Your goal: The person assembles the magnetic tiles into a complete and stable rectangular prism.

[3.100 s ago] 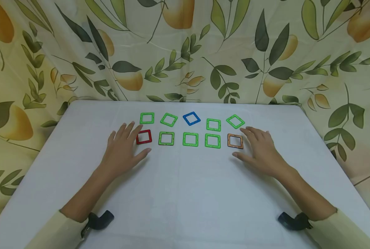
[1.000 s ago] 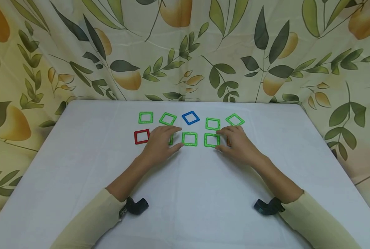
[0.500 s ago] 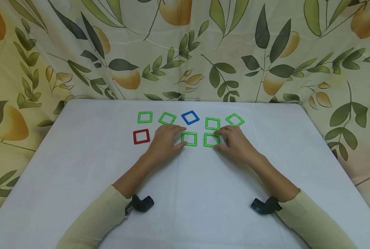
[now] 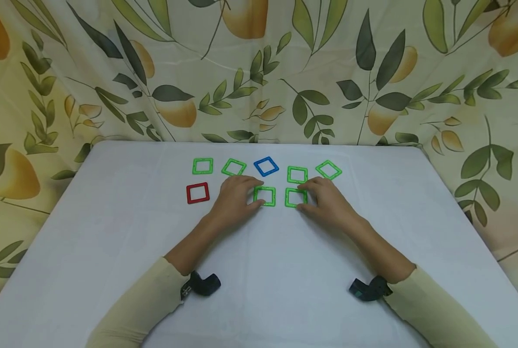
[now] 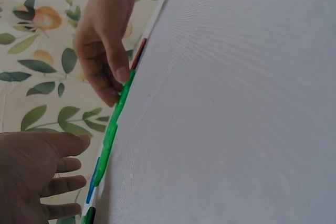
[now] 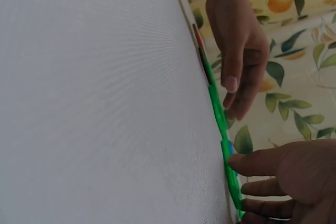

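Note:
Flat square frames lie in two rows. My left hand [image 4: 234,200] reaches over the front row, its fingertips and thumb apart at the left part of a green frame [image 4: 273,197]. The right hand [image 4: 330,203] has its fingertips and thumb at the right part of another green frame [image 4: 287,198]. Both hands have gently bent, parted fingers; contact is unclear. In the left wrist view my left hand [image 5: 34,177] is beside green frames [image 5: 107,145]; in the right wrist view my right hand [image 6: 299,182] overlaps a green frame [image 6: 229,174]. Other front-row frames are hidden under the hands.
A red frame [image 4: 198,202] lies left of the left hand. Behind are a blue frame [image 4: 266,174] and several green frames [image 4: 203,173]. A white-covered table [image 4: 259,290] ends at a leaf-and-fruit patterned cloth [image 4: 302,72]. Dark cameras [image 4: 205,284] sit at the wrists.
Both hands have moved inward from the outer ends of the front row, the left hand farther, and lately only slightly. The frames show no clear movement on the table.

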